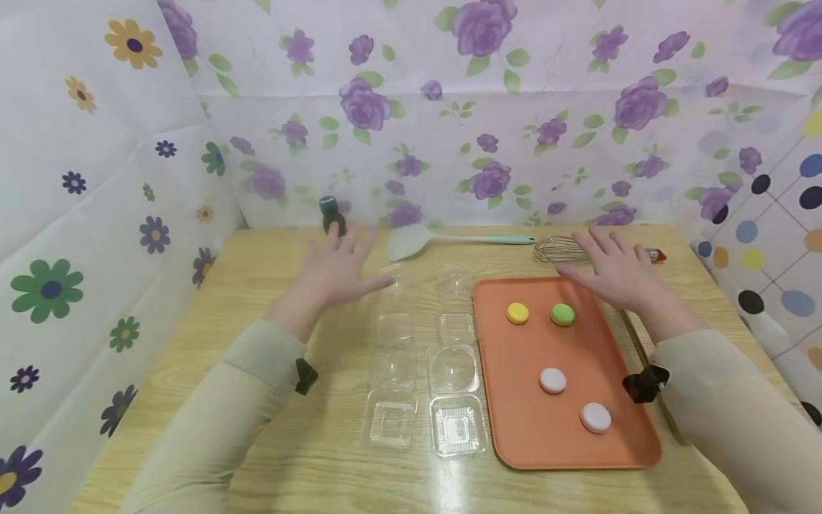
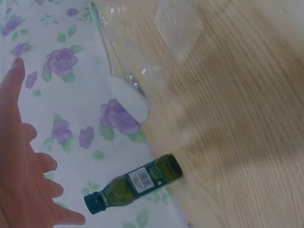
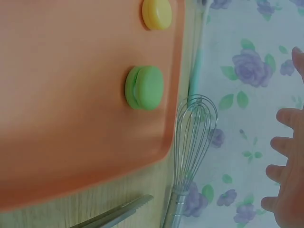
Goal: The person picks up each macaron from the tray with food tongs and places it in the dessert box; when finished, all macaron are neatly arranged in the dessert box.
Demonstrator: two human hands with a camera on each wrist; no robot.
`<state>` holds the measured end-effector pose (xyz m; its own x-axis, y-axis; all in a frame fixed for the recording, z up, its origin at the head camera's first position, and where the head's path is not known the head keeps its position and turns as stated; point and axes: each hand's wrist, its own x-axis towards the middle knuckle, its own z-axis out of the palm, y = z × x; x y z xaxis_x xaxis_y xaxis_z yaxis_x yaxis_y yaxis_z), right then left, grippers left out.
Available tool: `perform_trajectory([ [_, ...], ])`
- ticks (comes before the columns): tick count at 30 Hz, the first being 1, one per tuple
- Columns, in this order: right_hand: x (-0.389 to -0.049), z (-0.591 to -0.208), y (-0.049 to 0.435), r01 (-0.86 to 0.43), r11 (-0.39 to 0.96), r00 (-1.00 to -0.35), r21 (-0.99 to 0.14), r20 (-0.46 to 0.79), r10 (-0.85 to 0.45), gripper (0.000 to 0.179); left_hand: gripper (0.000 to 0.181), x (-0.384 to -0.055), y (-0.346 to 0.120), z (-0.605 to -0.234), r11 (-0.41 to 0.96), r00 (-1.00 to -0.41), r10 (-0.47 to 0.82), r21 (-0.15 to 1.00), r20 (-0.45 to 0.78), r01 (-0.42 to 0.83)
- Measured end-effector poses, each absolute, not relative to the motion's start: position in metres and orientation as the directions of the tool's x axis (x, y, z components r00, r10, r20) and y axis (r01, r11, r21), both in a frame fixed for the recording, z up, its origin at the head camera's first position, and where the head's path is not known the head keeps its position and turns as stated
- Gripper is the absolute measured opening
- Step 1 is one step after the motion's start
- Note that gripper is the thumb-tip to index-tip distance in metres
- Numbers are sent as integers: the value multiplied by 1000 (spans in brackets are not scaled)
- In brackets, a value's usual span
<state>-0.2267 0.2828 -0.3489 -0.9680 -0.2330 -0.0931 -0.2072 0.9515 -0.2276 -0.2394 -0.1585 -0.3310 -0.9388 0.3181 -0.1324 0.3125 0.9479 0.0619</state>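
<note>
My left hand (image 1: 335, 275) is held over the left part of the table, fingers spread and nothing in it. A small dark green bottle (image 2: 137, 183) stands at the back, just beyond its fingertips in the head view. My right hand (image 1: 616, 275), fingers also spread and empty, hovers over the far right corner of an orange tray (image 1: 520, 435). On the tray lie a yellow macaron (image 1: 517, 313), a green macaron (image 1: 562, 315) and two pale macarons (image 1: 553, 380). Behind the right hand lies a wire whisk (image 3: 194, 142), partly hidden by it in the head view.
Clear plastic boxes (image 1: 457, 426) stand in two columns left of the tray. A spatula (image 1: 411, 241) with a mint handle lies along the back. Metal tongs (image 3: 116, 213) lie right of the tray, partly under my right arm. Flowered cloth (image 1: 398, 143) walls the table's back.
</note>
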Motion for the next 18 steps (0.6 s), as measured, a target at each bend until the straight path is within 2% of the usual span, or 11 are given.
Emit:
perform_trajectory([
  [18, -207, -366, 303, -228, 894, -964, -385, -43, -264, 79, 100, -206, -137, -345, 870, -893, 439, 293, -96, 396],
])
